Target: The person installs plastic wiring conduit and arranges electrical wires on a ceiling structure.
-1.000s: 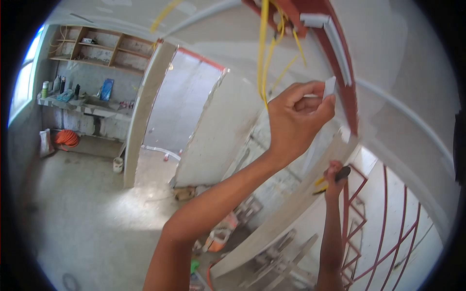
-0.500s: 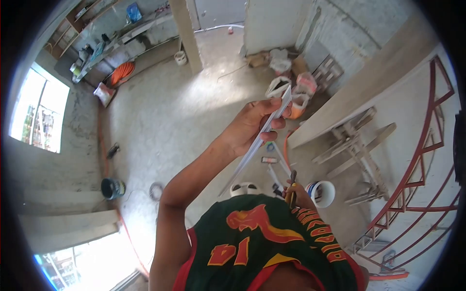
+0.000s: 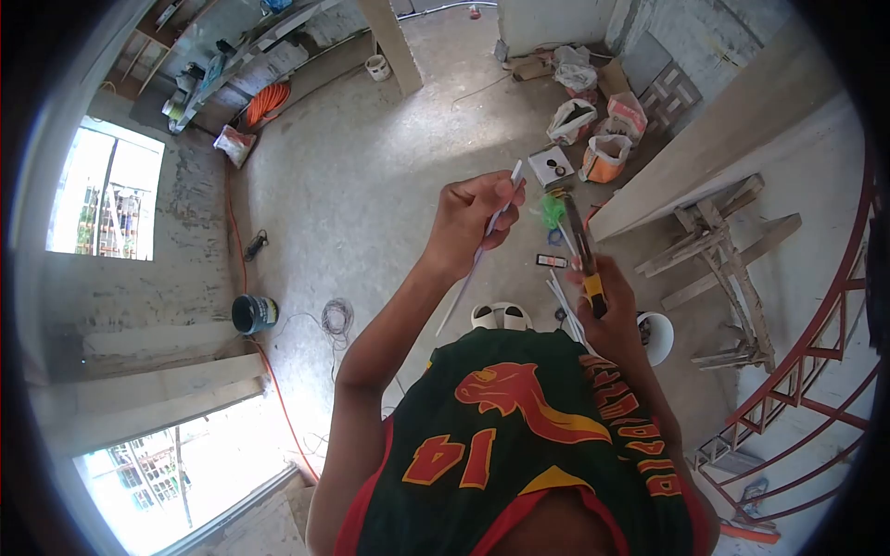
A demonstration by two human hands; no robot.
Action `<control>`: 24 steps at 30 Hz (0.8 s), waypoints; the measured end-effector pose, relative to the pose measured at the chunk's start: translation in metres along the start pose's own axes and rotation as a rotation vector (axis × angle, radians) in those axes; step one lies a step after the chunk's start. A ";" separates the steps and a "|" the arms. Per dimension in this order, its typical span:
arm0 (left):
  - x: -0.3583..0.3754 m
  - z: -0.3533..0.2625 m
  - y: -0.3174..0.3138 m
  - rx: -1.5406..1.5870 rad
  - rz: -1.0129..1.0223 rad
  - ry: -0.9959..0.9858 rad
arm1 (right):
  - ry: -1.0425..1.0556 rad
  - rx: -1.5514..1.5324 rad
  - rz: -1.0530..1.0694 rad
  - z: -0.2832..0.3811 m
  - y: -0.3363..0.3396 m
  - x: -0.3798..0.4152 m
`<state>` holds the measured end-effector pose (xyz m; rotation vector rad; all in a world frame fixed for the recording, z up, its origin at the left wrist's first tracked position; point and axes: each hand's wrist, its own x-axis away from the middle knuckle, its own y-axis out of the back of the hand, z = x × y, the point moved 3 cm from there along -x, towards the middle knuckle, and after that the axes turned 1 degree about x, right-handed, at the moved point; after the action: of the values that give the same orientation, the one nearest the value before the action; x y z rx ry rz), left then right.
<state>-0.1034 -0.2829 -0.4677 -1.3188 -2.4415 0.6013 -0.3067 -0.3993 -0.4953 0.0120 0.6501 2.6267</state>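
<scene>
My left hand [image 3: 477,218] is closed around a long narrow white plastic strip [image 3: 463,292], its upper end sticking out above the thumb and the rest slanting down towards my body. In my closed right hand [image 3: 614,306] is a tool with a yellow-and-black handle [image 3: 594,295]. Its long, narrow dark front part points up and away; I cannot make out its exact kind. The tool and the strip are apart. Below my right hand, several more white strips [image 3: 563,306] lie on the floor, partly hidden by it.
A white bucket [image 3: 660,339] stands right of my body, near a wooden trestle [image 3: 718,250]. Bags [image 3: 607,159] and a white box [image 3: 551,167] sit ahead. Green plastic [image 3: 553,211] lies nearer. At left are a dark bucket [image 3: 253,315], coiled wire [image 3: 337,318] and an orange hose [image 3: 268,104].
My right hand has come up and forward with the tool, which now points away from me. My left hand still grips the strip, now slightly lower and tilted differently. The view has shifted.
</scene>
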 end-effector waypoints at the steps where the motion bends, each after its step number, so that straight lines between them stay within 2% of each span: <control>1: 0.002 0.000 -0.001 -0.106 -0.027 -0.045 | 0.079 0.067 -0.001 0.013 0.007 -0.004; 4: 0.009 -0.001 -0.010 -0.250 -0.151 -0.260 | 0.239 0.220 0.036 0.028 0.015 -0.009; 7: 0.019 -0.004 -0.012 -0.294 -0.120 -0.349 | 0.276 0.362 0.057 0.044 0.019 -0.014; 10: 0.025 -0.004 -0.006 -0.247 -0.108 -0.514 | 0.320 0.402 0.064 0.050 0.019 -0.013; 13: 0.028 -0.006 -0.004 -0.344 -0.092 -0.683 | 0.330 0.381 0.084 0.051 0.018 -0.013; 19: 0.032 -0.011 0.002 -0.402 -0.022 -0.802 | 0.332 0.326 0.107 0.055 0.012 -0.014; 24: 0.037 -0.023 0.011 -0.558 0.023 -0.827 | 0.355 0.292 0.081 0.051 0.001 -0.010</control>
<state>-0.1048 -0.2417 -0.4511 -1.4943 -3.4630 0.5664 -0.2923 -0.3820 -0.4480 -0.3532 1.1712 2.6079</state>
